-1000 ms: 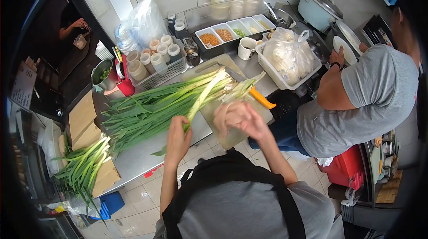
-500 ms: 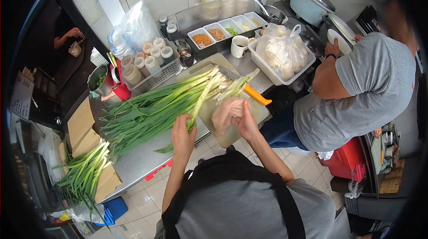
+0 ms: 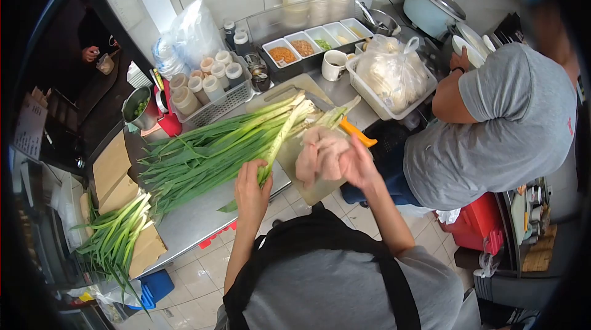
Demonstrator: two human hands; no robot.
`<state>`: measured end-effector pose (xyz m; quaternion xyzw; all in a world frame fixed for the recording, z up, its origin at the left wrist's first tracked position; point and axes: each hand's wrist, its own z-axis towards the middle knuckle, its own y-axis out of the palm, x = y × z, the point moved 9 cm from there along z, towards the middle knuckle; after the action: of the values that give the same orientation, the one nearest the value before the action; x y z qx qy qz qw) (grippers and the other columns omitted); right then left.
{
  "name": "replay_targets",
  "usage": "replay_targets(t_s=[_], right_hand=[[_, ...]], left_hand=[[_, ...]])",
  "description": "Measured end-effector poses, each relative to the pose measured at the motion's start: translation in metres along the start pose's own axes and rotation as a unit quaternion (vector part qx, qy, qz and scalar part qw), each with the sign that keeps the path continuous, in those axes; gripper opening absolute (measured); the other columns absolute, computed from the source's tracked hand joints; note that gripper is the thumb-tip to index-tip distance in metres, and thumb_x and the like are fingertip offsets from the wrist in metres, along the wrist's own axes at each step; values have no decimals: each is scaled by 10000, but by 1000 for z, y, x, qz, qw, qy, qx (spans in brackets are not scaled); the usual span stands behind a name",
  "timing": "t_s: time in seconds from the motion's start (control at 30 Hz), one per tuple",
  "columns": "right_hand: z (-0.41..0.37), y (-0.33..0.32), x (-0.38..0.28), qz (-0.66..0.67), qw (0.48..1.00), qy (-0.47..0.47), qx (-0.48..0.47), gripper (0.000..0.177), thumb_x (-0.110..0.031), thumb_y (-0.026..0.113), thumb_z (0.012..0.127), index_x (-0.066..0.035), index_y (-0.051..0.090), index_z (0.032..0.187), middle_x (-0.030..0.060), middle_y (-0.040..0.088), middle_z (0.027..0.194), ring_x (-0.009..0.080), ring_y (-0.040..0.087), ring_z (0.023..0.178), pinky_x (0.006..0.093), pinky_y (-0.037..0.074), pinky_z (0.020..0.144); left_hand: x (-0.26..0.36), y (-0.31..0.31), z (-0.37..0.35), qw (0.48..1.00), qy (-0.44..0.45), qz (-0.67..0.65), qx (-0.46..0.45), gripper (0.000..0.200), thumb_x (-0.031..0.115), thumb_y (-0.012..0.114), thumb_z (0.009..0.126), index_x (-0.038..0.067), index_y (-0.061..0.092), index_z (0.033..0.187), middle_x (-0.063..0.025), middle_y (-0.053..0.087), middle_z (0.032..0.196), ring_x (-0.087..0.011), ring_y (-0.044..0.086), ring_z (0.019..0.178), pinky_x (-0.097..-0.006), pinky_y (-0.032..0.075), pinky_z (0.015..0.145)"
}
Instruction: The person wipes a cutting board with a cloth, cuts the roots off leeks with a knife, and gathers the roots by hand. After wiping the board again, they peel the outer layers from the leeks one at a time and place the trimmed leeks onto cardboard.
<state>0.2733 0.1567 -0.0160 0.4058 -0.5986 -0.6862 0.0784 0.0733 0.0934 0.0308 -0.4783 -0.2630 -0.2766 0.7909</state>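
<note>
A large pile of green onions (image 3: 209, 157) lies across the metal counter, white ends on a cutting board (image 3: 345, 178). My left hand (image 3: 252, 183) is closed round one thick stalk at the pile's front edge. Over the board is my right hand (image 3: 362, 167), smeared by motion. Against its fingers shows a pale pinkish, blurred shape (image 3: 323, 154) that I cannot make out, partly hiding the fingertips. A knife with an orange handle (image 3: 358, 132) lies on the board behind my right hand, partly covered by onion ends.
Another person (image 3: 492, 120) stands at the right, holding a white dish. Behind the board are topping trays (image 3: 303, 48), a cup (image 3: 333, 65) and a basket with a filled bag (image 3: 394, 80). Squeeze bottles (image 3: 212, 87) stand back left. More green onions (image 3: 120, 237) lie on cardboard, left.
My right hand has moved right and its fingers have swung outward; the pale shape looks wider. My left hand still holds the stalk. The view has shifted slightly.
</note>
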Motion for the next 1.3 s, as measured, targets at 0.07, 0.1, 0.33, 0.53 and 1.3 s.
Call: replay_targets(t_s=[0.07, 0.1, 0.33, 0.53, 1.3], right_hand=[[-13, -11, 21, 108, 992, -62, 2, 571, -399, 365, 945, -33, 286, 1375, 179, 408, 1346, 306, 447, 1214, 419, 401, 980], [-13, -23, 32, 138, 986, -99, -7, 559, -354, 420, 934, -67, 274, 1390, 178, 401, 1350, 313, 439, 1219, 424, 403, 982], [17, -75, 69, -1, 991, -66, 113, 526, -191, 579, 869, -74, 349, 1328, 88, 506, 1218, 245, 536, 1089, 389, 494, 864], [31, -71, 122, 73, 992, 16, 101, 234, -102, 570, 878, -20, 531, 1094, 84, 595, 1000, 173, 605, 865, 284, 537, 651], [50, -79, 50, 90, 981, -170, 32, 492, -475, 314, 947, -68, 446, 1190, 85, 569, 1117, 265, 556, 1040, 382, 492, 822]], left_hand=[[1, 2, 2, 1000, 2, 3, -3, 265, 18, 660, 730, 40, 534, 962, -148, 559, 911, -348, 549, 858, -393, 432, 745], [2, 5, 1, 1000, 2, 3, -8, 254, 14, 660, 734, 29, 534, 955, -150, 561, 915, -348, 552, 859, -383, 435, 752], [0, 18, 1, 1000, 17, 7, -14, 309, 11, 667, 719, 29, 519, 989, -160, 570, 947, -354, 551, 885, -394, 431, 762], [22, 34, -4, 995, 81, 56, -25, 407, 8, 698, 657, 35, 506, 1016, -150, 575, 938, -340, 553, 873, -396, 423, 743], [-18, -6, -39, 986, -58, -125, -99, 246, 16, 692, 747, -15, 601, 974, -141, 640, 861, -226, 633, 747, -308, 487, 659]])
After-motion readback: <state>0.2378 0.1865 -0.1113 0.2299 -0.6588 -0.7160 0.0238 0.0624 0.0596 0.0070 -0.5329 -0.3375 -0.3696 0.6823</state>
